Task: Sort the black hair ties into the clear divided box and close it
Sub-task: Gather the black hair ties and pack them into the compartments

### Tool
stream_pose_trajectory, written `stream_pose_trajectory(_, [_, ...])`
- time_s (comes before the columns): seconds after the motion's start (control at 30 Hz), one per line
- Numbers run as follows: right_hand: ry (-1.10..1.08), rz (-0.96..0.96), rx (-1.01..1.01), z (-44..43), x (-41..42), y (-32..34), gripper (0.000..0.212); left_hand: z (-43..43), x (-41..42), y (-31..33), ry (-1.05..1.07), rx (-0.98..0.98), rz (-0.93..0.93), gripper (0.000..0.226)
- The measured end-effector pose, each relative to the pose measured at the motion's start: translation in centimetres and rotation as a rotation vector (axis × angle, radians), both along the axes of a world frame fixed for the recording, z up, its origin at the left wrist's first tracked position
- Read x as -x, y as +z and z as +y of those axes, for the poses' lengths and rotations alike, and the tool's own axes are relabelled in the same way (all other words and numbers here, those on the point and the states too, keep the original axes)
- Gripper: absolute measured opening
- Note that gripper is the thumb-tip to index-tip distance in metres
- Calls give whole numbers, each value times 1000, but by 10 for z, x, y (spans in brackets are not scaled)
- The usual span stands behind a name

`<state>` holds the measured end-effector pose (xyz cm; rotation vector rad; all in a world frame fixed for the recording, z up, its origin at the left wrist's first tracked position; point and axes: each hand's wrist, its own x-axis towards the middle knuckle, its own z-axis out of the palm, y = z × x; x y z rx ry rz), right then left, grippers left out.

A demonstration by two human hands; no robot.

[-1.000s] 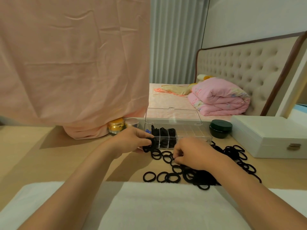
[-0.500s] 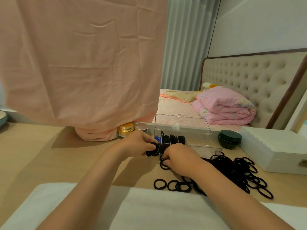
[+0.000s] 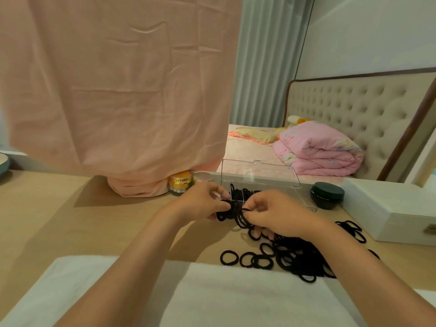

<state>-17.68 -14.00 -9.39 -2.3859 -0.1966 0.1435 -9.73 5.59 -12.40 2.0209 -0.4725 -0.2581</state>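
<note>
1. Since a second ago the right hand (image 3: pixel 271 213) has left the loose heap of black hair ties (image 3: pixel 295 254) on the pale wooden surface (image 3: pixel 70 220) and risen to meet the left hand (image 3: pixel 201 201). The left hand has drawn back a little from the clear plastic divided box (image 3: pixel 304 204). Both now hang just in front of the box's near wall.
2. Between them we see a bunch of black elastic hair ties (image 3: pixel 232 208). The left grip is clenched round the thick end of this bunch. The right grip pinches a few loops between thumb and forefinger, with more loops dangling below it.
3. The box stands behind the hands with its clear hinged lid (image 3: pixel 259 173) upright and open. Its left compartments already hold ties. We make out none farther right, though the hands hide part of the near row.
4. We judge this a gathering step: ties lifted from the heap join the bunch before it goes into a compartment.
5. Much is left, in our view. The heap under the right forearm is large, a few single rings lie beside the white towel (image 3: pixel 212 291), and the lid is not yet shut.
</note>
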Motion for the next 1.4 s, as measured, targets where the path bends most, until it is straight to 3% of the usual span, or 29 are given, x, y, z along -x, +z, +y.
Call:
stream_pose_trajectory(0.1, [-22,66,-265,-6,7,5,9,-8,5,-2,-5,70,58,12])
stream_pose_trajectory(0.27, [-85,62,-503,-10,2,1,23,-21,12,-4,-53,208,210,16])
stream_pose_trajectory(0.37, [-180,21,-496,-10,-3,-3,27,-25,13,-5,-73,328,314,19])
stream_pose_trajectory(0.5, [-272,-57,-343,-10,-7,-5,29,-28,17,-2,-105,423,381,29])
stream_pose_trajectory(0.73, [-230,-20,-243,-24,-7,2,36,-32,21,2,-83,353,261,33])
stream_pose_trajectory(0.9, [-58,189,-440,-37,-5,4,27,-32,18,8,-122,389,256,32])
stream_pose_trajectory(1.17, [-192,118,-667,-48,-12,6,29,-51,8,23,-90,307,82,25])
stream_pose_trajectory(1.4, [-433,-79,-499,-74,-33,16,30,-71,-23,23,44,131,-218,27])
